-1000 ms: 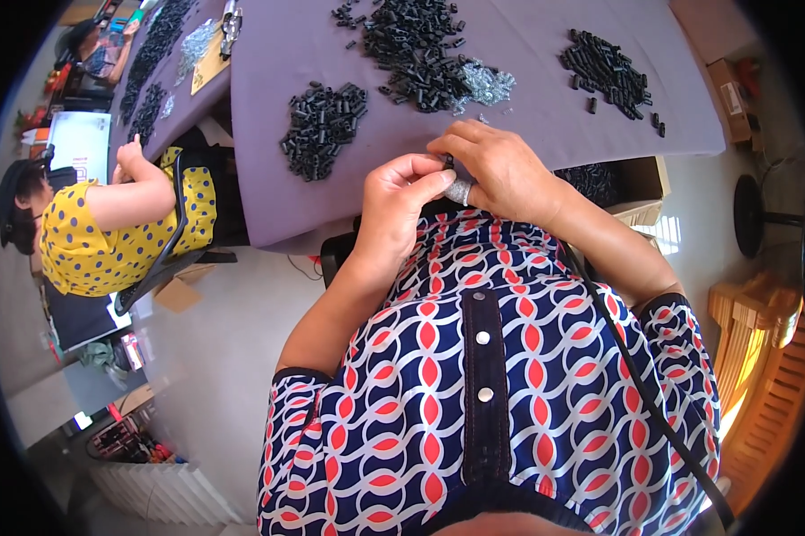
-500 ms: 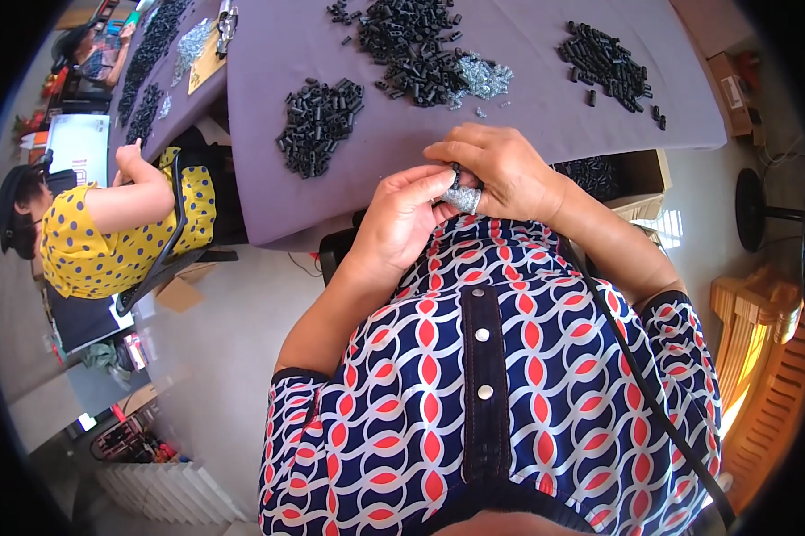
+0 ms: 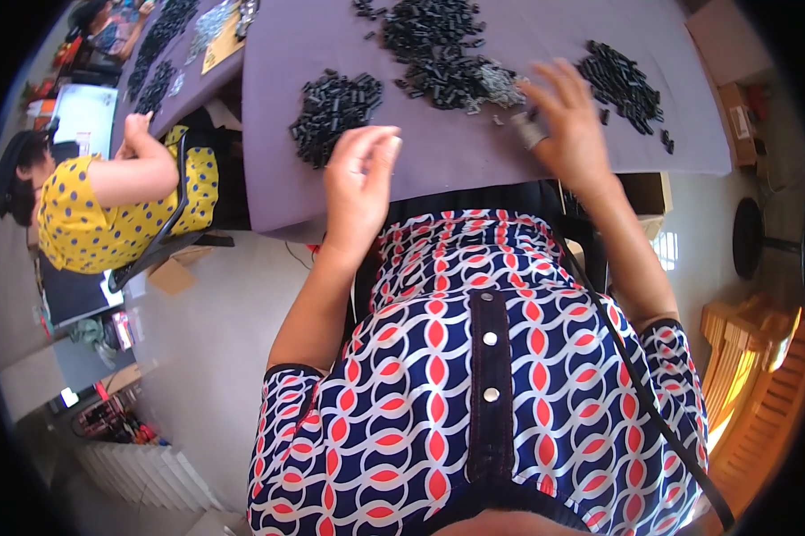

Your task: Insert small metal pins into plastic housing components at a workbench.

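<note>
My left hand (image 3: 359, 183) is raised at the table's near edge, just right of a pile of black tube-like pieces (image 3: 326, 125). Its thumb and fingertips are drawn together in a loose pinch. Whether something small is between them I cannot make out. Over the table, my right hand (image 3: 574, 138) is open, fingers spread and slightly blurred. A silver-grey wrap (image 3: 529, 130) is around its thumb. Beside its fingertips lies a heap of small silvery pieces (image 3: 500, 85), against the large middle pile of black pieces (image 3: 433, 54).
Another black pile (image 3: 621, 85) lies to the right on the purple-grey tablecloth (image 3: 500, 165). An open cardboard box (image 3: 657, 192) stands below the near right edge. At the left, a person in a yellow dotted top (image 3: 108, 210) sits by another table. A wooden chair (image 3: 750, 357) stands right.
My hands were together around a small black piece; now they are apart. The right moved forward to the silvery heap and opened; the left moved left. The black piece is no longer visible between them.
</note>
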A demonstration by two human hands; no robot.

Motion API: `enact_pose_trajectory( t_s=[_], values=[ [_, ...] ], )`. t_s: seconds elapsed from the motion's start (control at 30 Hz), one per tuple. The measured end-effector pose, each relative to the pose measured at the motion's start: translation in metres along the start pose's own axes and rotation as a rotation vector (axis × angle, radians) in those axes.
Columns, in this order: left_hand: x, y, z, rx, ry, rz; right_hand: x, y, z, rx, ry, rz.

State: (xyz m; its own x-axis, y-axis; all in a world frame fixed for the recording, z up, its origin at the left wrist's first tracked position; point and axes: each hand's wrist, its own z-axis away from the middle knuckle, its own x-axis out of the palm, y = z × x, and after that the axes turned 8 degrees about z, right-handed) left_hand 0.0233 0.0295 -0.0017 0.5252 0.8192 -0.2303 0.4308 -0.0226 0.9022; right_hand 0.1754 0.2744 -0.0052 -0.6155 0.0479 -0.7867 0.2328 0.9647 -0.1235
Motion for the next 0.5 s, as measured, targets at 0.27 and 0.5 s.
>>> enact_pose_trajectory(
  t_s=[0.27,0.5],
  values=[
    [-0.057,-0.025,-0.005,0.026,0.198,-0.396,0.013,0.064,0.018,0.191,-0.082,0.232],
    [-0.046,-0.025,-0.023,0.261,0.096,-0.687,0.002,0.046,0.02,0.145,0.025,0.15]
  ],
)
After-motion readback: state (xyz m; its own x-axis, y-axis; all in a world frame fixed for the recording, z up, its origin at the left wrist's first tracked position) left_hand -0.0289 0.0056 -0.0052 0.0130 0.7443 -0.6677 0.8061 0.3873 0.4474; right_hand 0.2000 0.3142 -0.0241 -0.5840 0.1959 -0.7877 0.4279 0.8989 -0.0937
